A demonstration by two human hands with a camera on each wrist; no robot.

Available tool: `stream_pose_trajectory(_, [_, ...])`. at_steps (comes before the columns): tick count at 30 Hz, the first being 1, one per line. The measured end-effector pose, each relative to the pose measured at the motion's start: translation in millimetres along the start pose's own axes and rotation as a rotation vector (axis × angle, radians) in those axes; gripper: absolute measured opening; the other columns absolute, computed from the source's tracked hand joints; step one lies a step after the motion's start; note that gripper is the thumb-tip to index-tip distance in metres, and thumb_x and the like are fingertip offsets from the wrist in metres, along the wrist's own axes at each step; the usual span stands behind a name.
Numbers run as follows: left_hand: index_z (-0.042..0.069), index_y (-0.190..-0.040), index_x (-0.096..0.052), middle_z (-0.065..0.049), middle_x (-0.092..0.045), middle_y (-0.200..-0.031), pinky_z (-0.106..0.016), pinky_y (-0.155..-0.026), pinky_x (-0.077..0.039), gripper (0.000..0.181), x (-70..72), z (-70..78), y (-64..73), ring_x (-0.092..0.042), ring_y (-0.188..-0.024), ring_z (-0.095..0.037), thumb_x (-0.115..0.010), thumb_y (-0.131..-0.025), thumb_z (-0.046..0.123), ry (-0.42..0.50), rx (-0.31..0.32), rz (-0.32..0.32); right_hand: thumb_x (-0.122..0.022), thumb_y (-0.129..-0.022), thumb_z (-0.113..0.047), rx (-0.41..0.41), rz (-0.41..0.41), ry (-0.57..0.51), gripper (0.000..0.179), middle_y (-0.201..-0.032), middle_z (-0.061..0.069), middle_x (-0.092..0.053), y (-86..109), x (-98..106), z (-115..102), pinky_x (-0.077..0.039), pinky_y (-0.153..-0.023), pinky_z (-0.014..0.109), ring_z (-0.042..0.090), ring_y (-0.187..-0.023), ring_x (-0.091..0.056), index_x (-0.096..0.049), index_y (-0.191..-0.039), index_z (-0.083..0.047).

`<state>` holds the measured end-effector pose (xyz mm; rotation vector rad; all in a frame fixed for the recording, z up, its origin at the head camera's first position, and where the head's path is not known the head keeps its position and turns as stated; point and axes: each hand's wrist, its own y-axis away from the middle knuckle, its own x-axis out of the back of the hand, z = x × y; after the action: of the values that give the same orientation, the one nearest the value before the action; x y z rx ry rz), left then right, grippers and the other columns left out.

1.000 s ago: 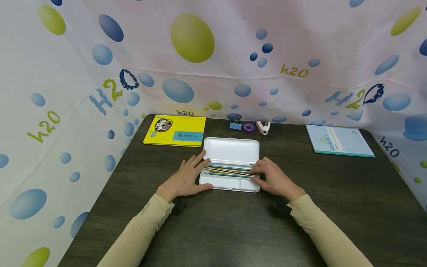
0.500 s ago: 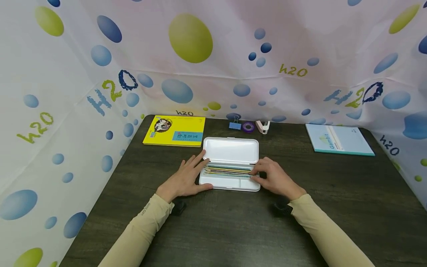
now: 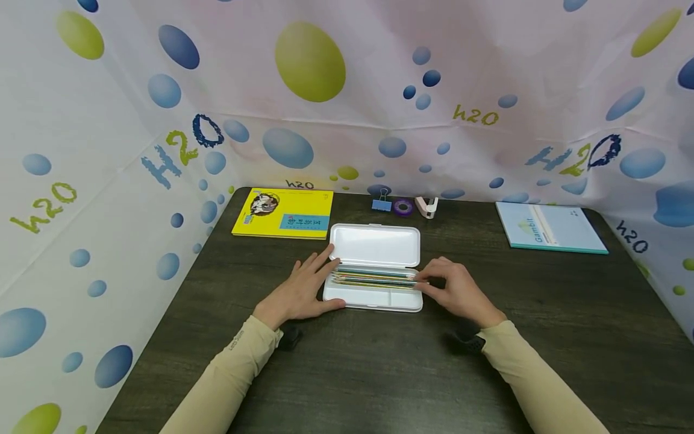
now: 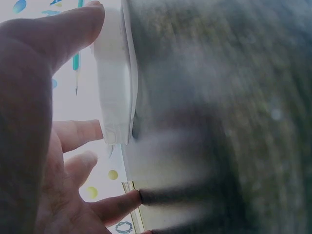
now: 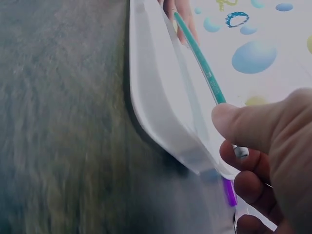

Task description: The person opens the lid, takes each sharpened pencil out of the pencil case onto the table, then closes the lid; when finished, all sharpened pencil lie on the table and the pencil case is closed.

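Note:
A white pencil case (image 3: pixel 358 295) lies open on the dark table, its lid (image 3: pixel 375 246) folded back. Several pencils (image 3: pixel 374 277) lie lengthwise inside. My left hand (image 3: pixel 300 289) is spread at the case's left end, thumb at the front edge and fingers towards the lid hinge; the left wrist view shows the thumb against the case wall (image 4: pixel 114 73). At the right end, my right hand (image 3: pixel 459 290) pinches a green pencil (image 5: pixel 201 61) near its silver-coloured end between thumb and forefinger. This pencil extends over the case in the right wrist view.
A yellow book (image 3: pixel 287 214) lies at the back left, a light blue notebook (image 3: pixel 553 228) at the back right. Behind the case stand a blue binder clip (image 3: pixel 382 205), a purple tape roll (image 3: pixel 403 207) and a small white stapler-like object (image 3: pixel 427 208). A printed sheet surrounds the table.
My right hand has shifted a little to the right, to the case's right edge. The pencils have changed position slightly and lie closer to parallel. My left hand stays in place.

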<state>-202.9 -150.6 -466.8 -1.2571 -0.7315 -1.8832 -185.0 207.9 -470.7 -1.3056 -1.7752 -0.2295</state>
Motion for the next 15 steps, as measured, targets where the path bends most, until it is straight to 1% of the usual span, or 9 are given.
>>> stream_pose_trajectory(5, [0.017, -0.159, -0.029, 0.002, 0.0, -0.167, -0.068, -0.113, -0.017, 0.098, 1.0, 1.3, -0.2, -0.015, -0.149, -0.041, -0.058, -0.085, 0.074, -0.001, 0.007, -0.01, -0.078, -0.088, -0.013, -0.043, 0.027, 0.005, 0.011, -0.089, -0.013, -0.066, 8.9, 10, 5, -0.05, -0.071, 0.033, 0.009, -0.084, -0.057, -0.078, -0.095, -0.021])
stream_pose_trajectory(10, [0.017, -0.159, -0.029, 0.001, -0.001, -0.167, -0.068, -0.113, -0.017, 0.098, 1.8, 2.0, -1.4, -0.015, -0.149, -0.041, -0.059, -0.085, 0.073, 0.005, 0.007, -0.014, -0.079, -0.087, -0.012, -0.079, 0.075, -0.004, 0.01, -0.09, -0.013, -0.067, 18.8, 19, 12, -0.051, -0.071, 0.035, 0.007, -0.084, -0.057, -0.079, -0.095, -0.018])
stream_pose_trajectory(15, [0.017, -0.159, -0.029, 0.001, 0.0, -0.167, -0.067, -0.113, -0.017, 0.098, 3.1, 1.1, -1.9, -0.014, -0.15, -0.04, -0.058, -0.084, 0.074, 0.005, 0.016, -0.022, -0.079, -0.086, -0.011, -0.077, 0.114, 0.019, 0.012, -0.091, -0.013, -0.067, 28.2, 29, 18, -0.052, -0.072, 0.034, 0.006, -0.085, -0.058, -0.079, -0.096, -0.017])
